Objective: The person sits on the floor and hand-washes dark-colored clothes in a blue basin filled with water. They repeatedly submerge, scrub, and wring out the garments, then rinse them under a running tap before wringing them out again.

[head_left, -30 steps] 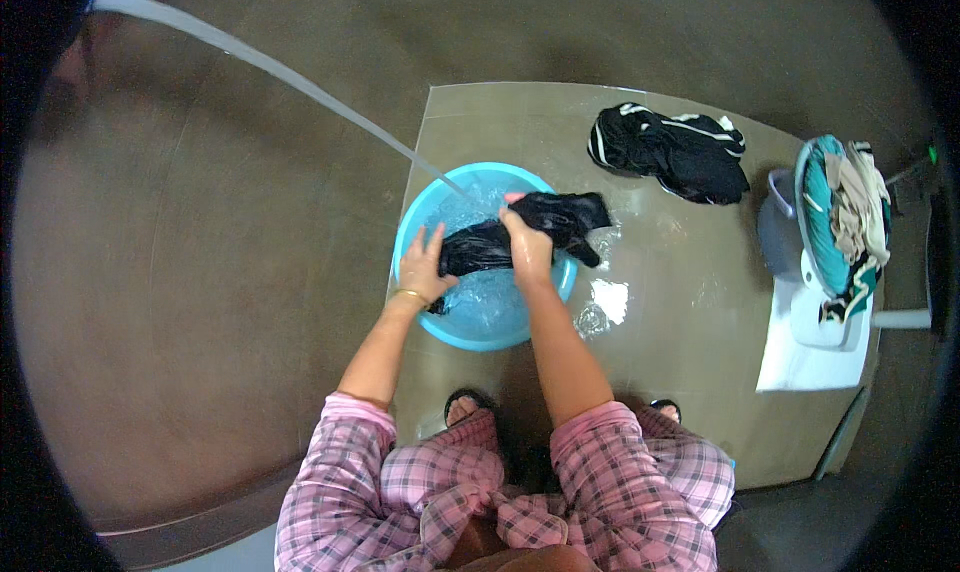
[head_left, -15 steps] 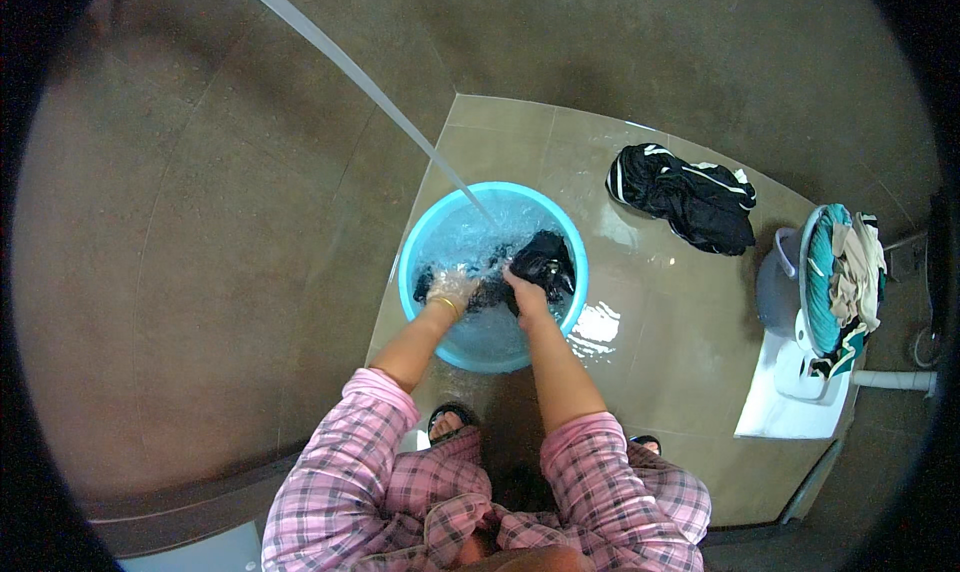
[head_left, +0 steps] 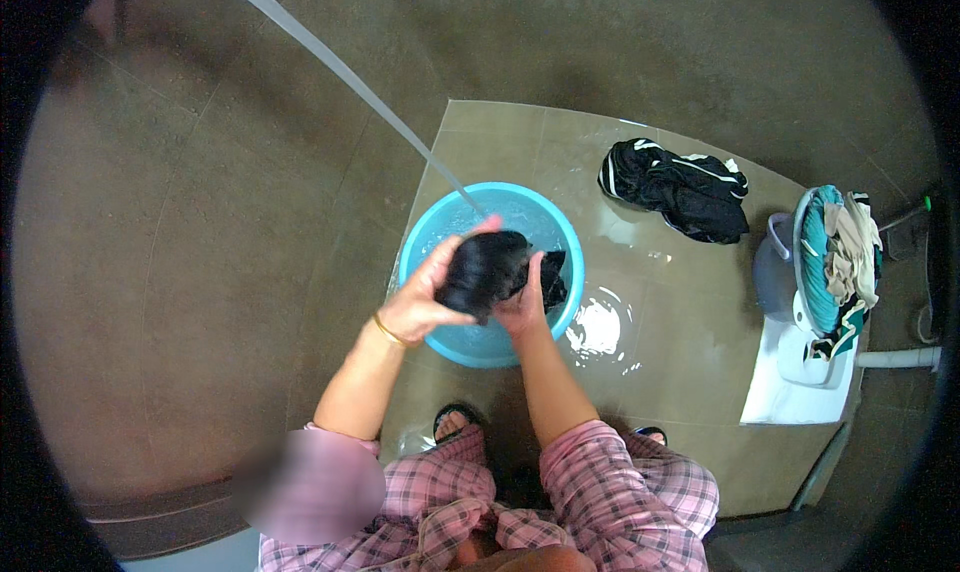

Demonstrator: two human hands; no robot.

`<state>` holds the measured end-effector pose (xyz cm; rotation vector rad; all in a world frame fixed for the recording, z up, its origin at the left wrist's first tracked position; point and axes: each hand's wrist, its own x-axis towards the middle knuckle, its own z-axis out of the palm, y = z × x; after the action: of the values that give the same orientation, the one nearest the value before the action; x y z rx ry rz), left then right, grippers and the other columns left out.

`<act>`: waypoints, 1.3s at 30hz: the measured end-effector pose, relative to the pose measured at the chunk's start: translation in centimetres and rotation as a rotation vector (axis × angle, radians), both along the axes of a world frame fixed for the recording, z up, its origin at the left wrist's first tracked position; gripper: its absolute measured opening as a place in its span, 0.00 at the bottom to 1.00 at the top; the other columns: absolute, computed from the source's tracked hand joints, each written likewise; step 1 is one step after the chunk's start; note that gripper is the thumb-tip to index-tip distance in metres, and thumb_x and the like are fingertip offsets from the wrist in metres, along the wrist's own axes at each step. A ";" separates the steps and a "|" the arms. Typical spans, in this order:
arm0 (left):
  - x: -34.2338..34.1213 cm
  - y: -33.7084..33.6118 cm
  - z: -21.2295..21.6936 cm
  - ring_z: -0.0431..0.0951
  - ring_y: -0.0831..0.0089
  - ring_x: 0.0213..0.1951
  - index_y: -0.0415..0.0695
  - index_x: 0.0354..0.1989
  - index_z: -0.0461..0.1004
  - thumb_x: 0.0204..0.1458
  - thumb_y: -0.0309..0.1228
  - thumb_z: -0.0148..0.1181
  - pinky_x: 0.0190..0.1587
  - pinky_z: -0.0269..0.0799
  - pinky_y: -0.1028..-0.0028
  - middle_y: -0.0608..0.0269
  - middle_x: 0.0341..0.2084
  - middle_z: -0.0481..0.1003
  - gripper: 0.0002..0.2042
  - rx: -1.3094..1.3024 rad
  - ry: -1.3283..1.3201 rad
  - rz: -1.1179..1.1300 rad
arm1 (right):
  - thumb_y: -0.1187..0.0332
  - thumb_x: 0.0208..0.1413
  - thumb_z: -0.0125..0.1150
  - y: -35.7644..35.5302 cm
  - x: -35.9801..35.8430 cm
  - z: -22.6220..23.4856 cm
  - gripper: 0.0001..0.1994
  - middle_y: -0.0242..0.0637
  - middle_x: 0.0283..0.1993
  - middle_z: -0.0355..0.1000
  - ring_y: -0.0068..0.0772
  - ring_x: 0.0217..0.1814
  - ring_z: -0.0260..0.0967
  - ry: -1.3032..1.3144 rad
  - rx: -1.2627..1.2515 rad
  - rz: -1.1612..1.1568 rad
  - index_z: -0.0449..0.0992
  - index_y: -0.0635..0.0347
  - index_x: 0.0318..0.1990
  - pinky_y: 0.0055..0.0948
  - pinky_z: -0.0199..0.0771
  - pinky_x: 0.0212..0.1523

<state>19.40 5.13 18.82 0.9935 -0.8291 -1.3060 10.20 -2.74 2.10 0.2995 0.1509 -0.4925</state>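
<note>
While a glossy, bunched black cloth (head_left: pixel 482 272) is lifted over the round light-blue plastic basin (head_left: pixel 475 358), my left grip (head_left: pixel 422 294) clasps its near side between thumb and fingers, and my right grip (head_left: pixel 522 310) holds its other end, thumb raised. Beyond the basin, a heap of black fabric with white stripes (head_left: pixel 680 194) lies on the wet tiled floor (head_left: pixel 650 342), and farther right stands a grey-purple plastic bucket (head_left: pixel 774 277).

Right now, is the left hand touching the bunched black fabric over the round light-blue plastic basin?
Touching. The head view shows the left hand wrapped around the bunched black fabric, thumb and fingers against opposite sides.
</note>
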 end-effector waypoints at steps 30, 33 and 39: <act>9.7 -2.6 -16.7 0.76 0.48 0.38 0.43 0.52 0.57 0.36 0.39 0.71 0.41 0.71 0.58 0.47 0.33 0.75 0.36 0.503 -1.494 0.789 | 0.35 0.44 0.57 -2.4 -1.0 1.1 0.40 0.57 0.53 0.68 0.58 0.61 0.59 1.424 -1.241 0.414 0.72 0.67 0.51 0.43 0.54 0.62; 8.4 -0.1 -18.1 0.61 0.53 0.59 0.46 0.62 0.51 0.36 0.36 0.70 0.58 0.51 0.43 0.45 0.56 0.61 0.43 0.564 -1.799 0.260 | 0.44 0.48 0.57 -2.2 -0.2 -1.8 0.31 0.55 0.50 0.71 0.56 0.55 0.65 1.795 -1.698 0.557 0.75 0.66 0.47 0.49 0.57 0.59; 4.6 0.3 -22.2 0.33 0.44 0.68 0.64 0.64 0.55 0.49 0.33 0.58 0.57 0.43 0.30 0.62 0.70 0.30 0.32 0.708 -2.011 -0.340 | 0.56 0.45 0.61 1.3 2.1 -7.4 0.20 0.48 0.46 0.73 0.50 0.53 0.68 1.813 -2.081 0.457 0.78 0.57 0.44 0.46 0.65 0.53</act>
<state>24.03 5.44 -3.33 2.8902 -2.0568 -0.3705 12.33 -1.40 -5.33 -2.2778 1.2683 -0.0982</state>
